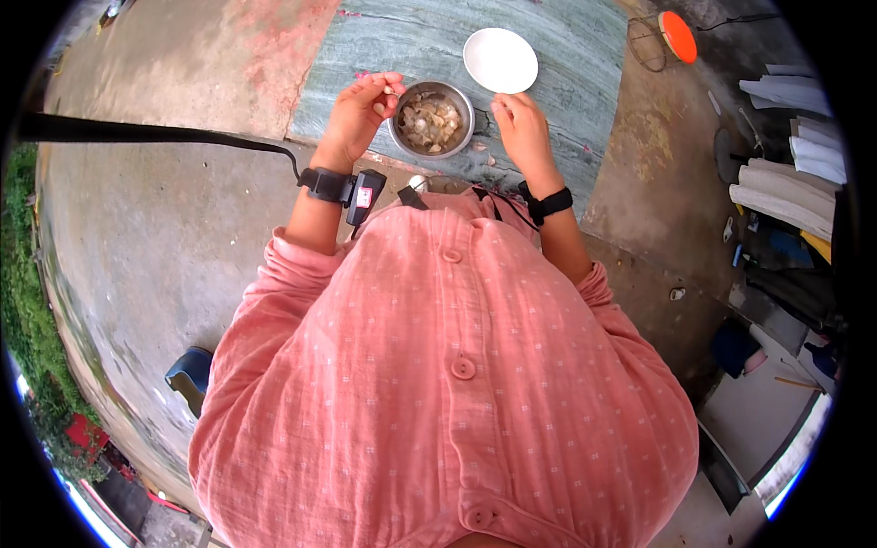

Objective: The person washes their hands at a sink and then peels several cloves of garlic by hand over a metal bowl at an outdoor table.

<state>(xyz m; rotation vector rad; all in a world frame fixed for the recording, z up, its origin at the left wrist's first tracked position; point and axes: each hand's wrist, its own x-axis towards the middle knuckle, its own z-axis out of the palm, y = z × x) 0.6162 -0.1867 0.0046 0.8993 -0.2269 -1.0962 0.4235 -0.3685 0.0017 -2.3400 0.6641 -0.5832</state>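
Note:
A round metal bowl stands on a green-grey stone-patterned table top. Inside it lie pale, brownish pieces in what looks like liquid; what they are I cannot tell. My left hand is beside the bowl's left rim, palm partly up, with a small whitish piece pinched at the fingertips and another pale bit against the fingers. To the right of the bowl is my right hand, its fingers curled and just below a white plate; whether it holds anything is hidden.
Pink scraps and small flakes dot the table. An orange round-topped stool stands beyond its right side. A black cable runs to the left wrist's strapped device. Folded cloth-like stacks lie far right.

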